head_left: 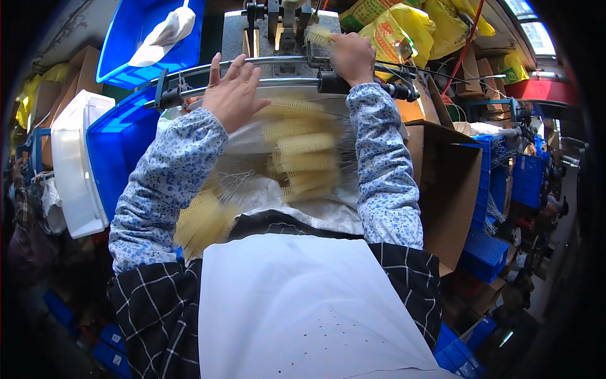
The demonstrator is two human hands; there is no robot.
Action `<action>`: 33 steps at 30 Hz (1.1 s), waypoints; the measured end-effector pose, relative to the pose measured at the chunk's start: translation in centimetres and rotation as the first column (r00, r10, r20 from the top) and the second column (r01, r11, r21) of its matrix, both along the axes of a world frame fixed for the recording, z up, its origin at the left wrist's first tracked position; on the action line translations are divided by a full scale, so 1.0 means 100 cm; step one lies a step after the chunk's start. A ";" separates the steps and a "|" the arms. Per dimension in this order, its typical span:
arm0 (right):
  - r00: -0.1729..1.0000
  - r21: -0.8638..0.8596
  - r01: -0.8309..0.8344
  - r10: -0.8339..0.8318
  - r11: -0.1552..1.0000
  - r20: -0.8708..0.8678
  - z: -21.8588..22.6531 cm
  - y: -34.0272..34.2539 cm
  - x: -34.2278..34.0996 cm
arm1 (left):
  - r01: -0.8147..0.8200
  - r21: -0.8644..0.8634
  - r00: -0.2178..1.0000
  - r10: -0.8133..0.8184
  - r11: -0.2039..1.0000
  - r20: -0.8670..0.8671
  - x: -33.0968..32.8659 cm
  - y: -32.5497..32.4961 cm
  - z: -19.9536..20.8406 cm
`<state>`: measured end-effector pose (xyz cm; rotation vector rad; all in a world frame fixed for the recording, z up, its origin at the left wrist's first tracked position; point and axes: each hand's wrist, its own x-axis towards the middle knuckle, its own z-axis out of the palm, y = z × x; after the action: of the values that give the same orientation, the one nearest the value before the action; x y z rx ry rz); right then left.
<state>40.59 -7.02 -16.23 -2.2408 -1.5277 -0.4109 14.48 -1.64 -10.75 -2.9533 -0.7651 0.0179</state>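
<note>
My left hand reaches over the metal rods of a bench machine, its fingers stretched out and apart and nothing in them. At the machine's right side my right hand is closed on a pale-bristled wire brush. The brush's bristle end sticks out to the left of the fingers, beside the machine's metal head. Below the rods, nearer to me, lies a blurred pile of pale yellow wire brushes. More brushes rest by my left forearm.
Blue bins and a white tub stand at the left, with a white cap in the upper bin. An open cardboard box flanks my right arm. Yellow bags sit at the back right. White sheeting lies under the brushes.
</note>
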 end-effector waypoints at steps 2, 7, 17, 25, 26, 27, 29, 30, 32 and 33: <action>1.000 -0.009 -0.018 0.018 1.000 -0.014 0.000 0.000 0.002 | 0.038 0.055 0.988 -0.046 0.998 0.150 -0.030 0.010 0.011; 0.996 -0.105 -0.014 0.005 0.994 -0.092 -0.005 0.004 0.011 | -0.161 -0.335 0.985 0.174 0.928 0.008 -0.115 0.023 0.044; 0.976 -0.107 -0.169 0.182 0.980 0.120 -0.026 0.028 0.033 | -0.144 -0.446 0.984 0.177 0.883 0.032 -0.164 0.011 0.021; 0.978 -0.106 0.189 -0.176 0.976 0.115 -0.008 -0.020 0.044 | 0.163 -0.150 0.984 -0.150 0.975 0.093 -0.068 -0.009 0.004; 0.975 -0.107 0.204 -0.193 0.973 0.107 -0.012 -0.025 0.048 | 0.162 -0.121 0.986 -0.156 0.979 0.062 -0.055 -0.009 -0.002; 0.975 -0.104 0.211 -0.201 0.972 0.097 -0.011 -0.027 0.049 | 0.154 -0.087 0.988 -0.152 0.984 0.029 -0.043 -0.008 -0.006; 0.979 -0.110 0.199 -0.193 0.974 0.059 -0.007 -0.026 0.049 | 0.162 0.035 0.987 -0.162 0.986 0.003 -0.024 -0.002 -0.017; 0.982 -0.113 0.191 -0.188 0.975 0.034 -0.006 -0.026 0.046 | 0.100 0.000 0.992 -0.099 0.995 -0.074 -0.015 0.002 -0.017; 0.980 -0.093 0.192 -0.195 0.977 -0.026 -0.005 -0.027 0.044 | -0.033 -0.055 0.973 0.019 0.998 -0.230 0.000 0.006 -0.012; 0.979 -0.099 0.188 -0.195 0.977 -0.063 -0.005 -0.027 0.044 | -0.056 -0.068 0.966 0.037 0.996 -0.257 0.003 0.006 -0.009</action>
<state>45.04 -9.69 -16.75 -2.4576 -1.3238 -0.3151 14.77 -1.02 -11.67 -2.9184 -0.8105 0.4310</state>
